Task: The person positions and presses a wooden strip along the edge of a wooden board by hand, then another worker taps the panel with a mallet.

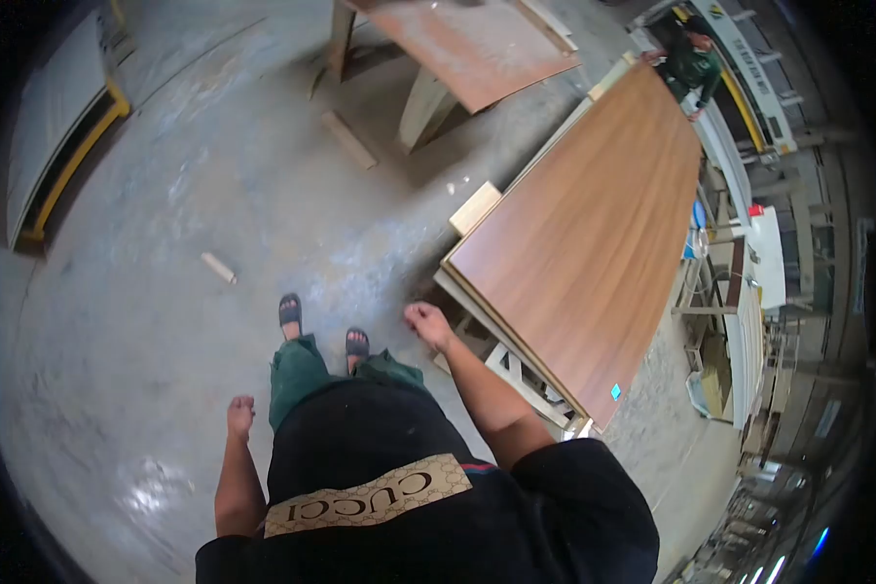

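Note:
My left hand point(240, 416) hangs at my side over the floor, its fingers curled in with nothing seen in them. Forward of my body, my right hand point(428, 324) is loosely closed, and no object shows in it. That hand is nearest to the near left corner of a large brown wood-grain panel point(594, 204), without touching it. The panel lies flat on top of a stack of boards point(516, 348). A small light-blue sticker point(615, 392) is on its near right corner.
Another person point(693, 68) stands at the panel's far end. A worktable point(457, 49) with a reddish-brown top stands ahead. Wood pieces point(348, 139) and a short roll point(219, 268) lie on the floor. Yellow-edged equipment point(73, 161) is far left; racks and boards point(745, 331) line the right.

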Available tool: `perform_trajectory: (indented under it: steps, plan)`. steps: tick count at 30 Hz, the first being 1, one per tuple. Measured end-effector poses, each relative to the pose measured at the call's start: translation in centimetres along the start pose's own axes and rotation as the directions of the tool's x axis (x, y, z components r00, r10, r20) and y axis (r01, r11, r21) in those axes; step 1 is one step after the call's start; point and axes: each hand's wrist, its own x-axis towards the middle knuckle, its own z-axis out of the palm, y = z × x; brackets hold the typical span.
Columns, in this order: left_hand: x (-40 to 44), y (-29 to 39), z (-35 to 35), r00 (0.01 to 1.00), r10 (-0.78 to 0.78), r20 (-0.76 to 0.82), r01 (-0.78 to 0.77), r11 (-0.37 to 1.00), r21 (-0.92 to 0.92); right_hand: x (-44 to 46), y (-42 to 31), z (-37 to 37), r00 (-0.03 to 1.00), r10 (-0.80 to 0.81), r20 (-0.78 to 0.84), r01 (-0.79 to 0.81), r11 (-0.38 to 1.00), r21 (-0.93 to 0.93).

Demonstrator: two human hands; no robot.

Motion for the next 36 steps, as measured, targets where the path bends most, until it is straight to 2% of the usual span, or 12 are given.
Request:
perform_trajectory:
  steps: [3, 4, 6, 10, 12, 14, 17, 23, 28, 30, 33, 36]
  plan:
    - [3.2, 2.7, -1.7, 0.994, -0.098, 0.046, 0.098, 0.995, 0.004, -2.1, 4.0, -1.2, 0.999, 0.013, -0.047, -0.02, 0.989, -0.148]
    - [3.9, 4.9, -2.0, 0.993, -0.107, 0.05, 0.107, 0.994, 0.01, -3.1, 5.6, -1.5, 0.987, 0.129, -0.093, -0.146, 0.968, -0.203]
    - [7.1, 7.8, -2.6, 0.995, -0.067, 0.08, 0.069, 0.997, -0.017, -5.8, 8.2, -1.2, 0.912, 0.365, -0.189, -0.388, 0.915, -0.107]
    - [14.1, 13.8, -3.3, 0.983, 0.017, 0.185, -0.029, 0.998, 0.063, -10.6, 5.8, 1.7, 0.809, 0.552, -0.204, -0.539, 0.834, 0.118]
    - [17.5, 17.1, -3.1, 0.973, 0.064, 0.221, -0.096, 0.986, 0.138, -11.2, 3.9, 4.1, 0.794, 0.539, -0.281, -0.497, 0.842, 0.21]
    - [22.3, 20.3, -2.2, 0.918, 0.233, 0.32, -0.343, 0.873, 0.347, -11.1, 2.1, 6.3, 0.782, 0.515, -0.35, -0.402, 0.847, 0.347]
    - [26.2, 26.9, -0.7, 0.81, 0.336, 0.481, -0.554, 0.709, 0.437, -10.7, -0.4, 9.7, 0.807, 0.414, -0.421, -0.23, 0.877, 0.423]
    - [28.3, 36.5, 4.7, 0.687, 0.346, 0.639, -0.713, 0.493, 0.499, -12.6, 1.5, 16.6, 0.696, 0.449, -0.56, -0.066, 0.817, 0.573]
    - [24.5, 38.7, 9.4, 0.587, 0.231, 0.776, -0.794, 0.351, 0.497, -17.0, 11.2, 24.6, 0.556, 0.715, -0.425, -0.245, 0.629, 0.738]
    - [24.1, 37.6, 11.6, 0.417, 0.211, 0.884, -0.899, 0.237, 0.367, -18.3, 13.1, 27.3, 0.518, 0.804, -0.292, -0.322, 0.5, 0.804]
    - [18.5, 37.1, 12.3, 0.541, 0.218, 0.812, -0.813, 0.382, 0.439, -19.8, 13.1, 28.0, 0.504, 0.822, -0.264, -0.289, 0.449, 0.845]
    - [18.8, 35.3, 13.1, 0.56, 0.233, 0.795, -0.803, 0.388, 0.452, -20.1, 13.2, 24.8, 0.538, 0.788, -0.299, -0.258, 0.492, 0.831]
